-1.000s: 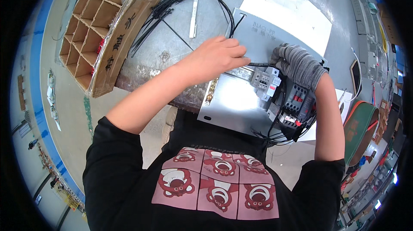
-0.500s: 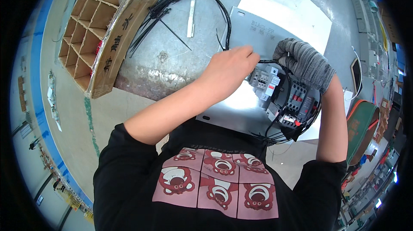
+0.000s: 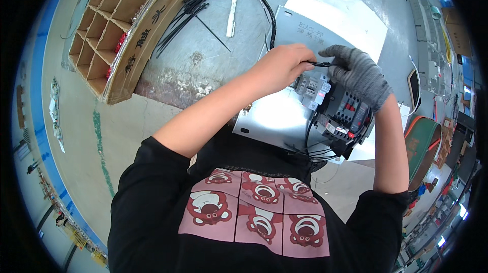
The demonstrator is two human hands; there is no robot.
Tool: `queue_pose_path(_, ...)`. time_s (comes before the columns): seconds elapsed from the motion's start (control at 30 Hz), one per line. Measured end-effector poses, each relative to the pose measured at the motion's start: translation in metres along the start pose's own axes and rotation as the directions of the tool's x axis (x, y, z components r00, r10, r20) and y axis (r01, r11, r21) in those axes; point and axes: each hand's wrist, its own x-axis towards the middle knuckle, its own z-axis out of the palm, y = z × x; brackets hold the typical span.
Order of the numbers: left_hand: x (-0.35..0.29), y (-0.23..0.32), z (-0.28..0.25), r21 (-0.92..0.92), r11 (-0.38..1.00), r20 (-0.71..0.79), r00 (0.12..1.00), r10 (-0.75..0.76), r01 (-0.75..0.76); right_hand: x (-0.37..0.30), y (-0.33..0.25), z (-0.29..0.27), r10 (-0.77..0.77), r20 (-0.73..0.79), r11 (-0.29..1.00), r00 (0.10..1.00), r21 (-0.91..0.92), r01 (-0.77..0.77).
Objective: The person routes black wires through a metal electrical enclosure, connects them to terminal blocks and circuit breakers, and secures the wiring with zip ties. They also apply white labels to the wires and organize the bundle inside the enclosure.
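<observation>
My bare left hand [image 3: 292, 65] pinches a black wire bundle [image 3: 320, 64] above a grey metal plate [image 3: 310, 29]. My right hand [image 3: 356, 72], in a grey knitted glove, is just right of the bundle. Its fingers and thumb are apart, with the thumb close to the bundle; contact is unclear. Below the hands, a light grey terminal block [image 3: 311, 90] and a dark contactor-like device [image 3: 345, 113] with red parts are mounted on the plate. Black wires [image 3: 310, 146] loop round their lower side. The glove covers part of the dark device.
A divided cardboard box [image 3: 137, 39] stands at the far left. Black cable ties [image 3: 203, 1] and a white marker [image 3: 233, 11] lie beside it. White paper [image 3: 356, 14] is under the plate. A phone [image 3: 414, 87] and a green container [image 3: 423, 148] are at the right.
My right hand has opened its fingers, which were curled at the bundle. My left hand still pinches the bundle and has moved slightly right. The view has shifted a little.
</observation>
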Motion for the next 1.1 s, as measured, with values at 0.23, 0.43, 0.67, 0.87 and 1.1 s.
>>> queue_pose_path(0.23, 0.001, -0.002, 0.002, 0.055, 0.998, 0.015, 1.000, 0.016, -0.017, -0.016, 0.000, 0.010, -0.214, -0.087, 0.809, 0.973, 0.542, 0.227)
queue_pose_path(0.43, 0.003, 0.001, 0.000, -0.082, 0.996, -0.038, 0.999, -0.038, 0.035, -0.046, -0.042, 0.016, -0.211, -0.359, 0.535, 0.909, 0.736, 0.415)
queue_pose_path(0.67, 0.007, -0.001, 0.007, -0.045, 0.993, -0.017, 0.994, -0.112, 0.111, -0.175, -0.042, -0.007, -0.372, 0.223, 0.669, 0.901, 0.738, 0.093)
queue_pose_path(0.87, 0.010, 0.002, 0.006, -0.083, 0.981, 0.024, 0.985, -0.171, 0.173, -0.220, -0.053, -0.022, 0.228, 0.244, 0.888, 0.942, 0.344, -0.304)
queue_pose_path(1.1, 0.009, -0.006, 0.005, -0.187, 0.981, -0.007, 0.999, -0.052, 0.050, -0.017, -0.021, -0.011, -0.072, -0.190, 0.988, 0.979, -0.149, 0.043)
